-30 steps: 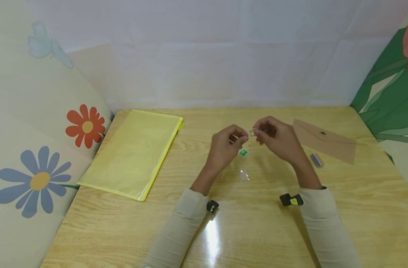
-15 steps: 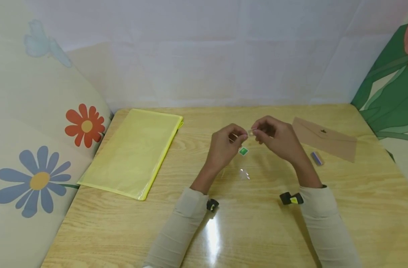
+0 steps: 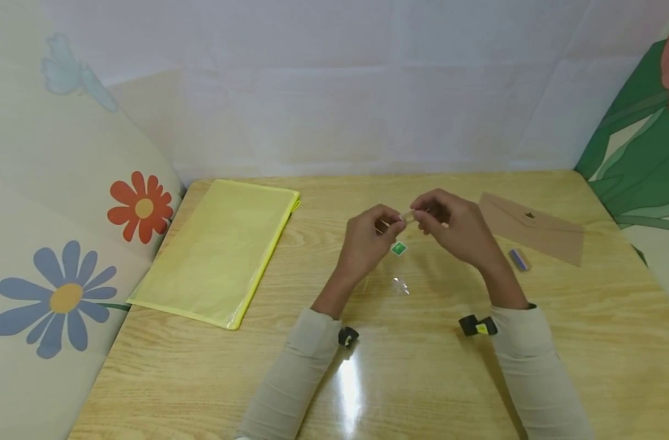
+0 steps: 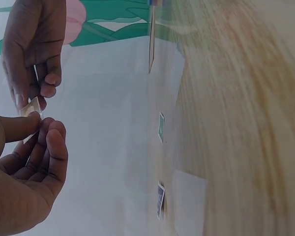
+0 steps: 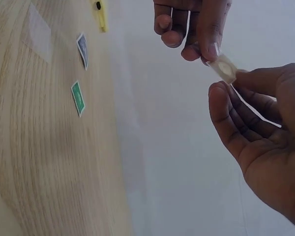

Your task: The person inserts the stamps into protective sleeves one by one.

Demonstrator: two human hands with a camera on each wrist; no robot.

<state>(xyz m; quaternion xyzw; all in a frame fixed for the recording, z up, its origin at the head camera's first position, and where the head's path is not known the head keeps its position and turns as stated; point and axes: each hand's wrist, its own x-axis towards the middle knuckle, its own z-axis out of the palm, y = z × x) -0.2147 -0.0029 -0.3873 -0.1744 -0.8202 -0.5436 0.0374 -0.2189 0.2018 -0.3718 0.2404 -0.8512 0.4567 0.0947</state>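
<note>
Both hands are raised over the wooden table [image 3: 422, 366], fingertips almost meeting. Between them is a small cream stamp [image 5: 224, 69] with a pale oval on it. My left hand [image 3: 364, 238] pinches one end between thumb and fingers. At the other end, my right hand [image 3: 457, 232] pinches it the same way. Below the hands a green stamp [image 3: 399, 249] with a white border lies on the table. A dark stamp [image 4: 160, 200] lies near it in the wrist views, hidden behind the left hand in the head view. Closer to the person is a clear plastic piece [image 3: 401, 286].
A yellow zip pouch [image 3: 219, 256] lies flat at the left. Right of the hands are a brown envelope [image 3: 554, 238] and a small blue, white and brown eraser [image 3: 519, 261]. A white sheet [image 3: 312, 122] hangs behind the table.
The right hand has shifted slightly left, towards the left hand, and the stamp between them is turned a little. The left hand and the things on the table stay put.
</note>
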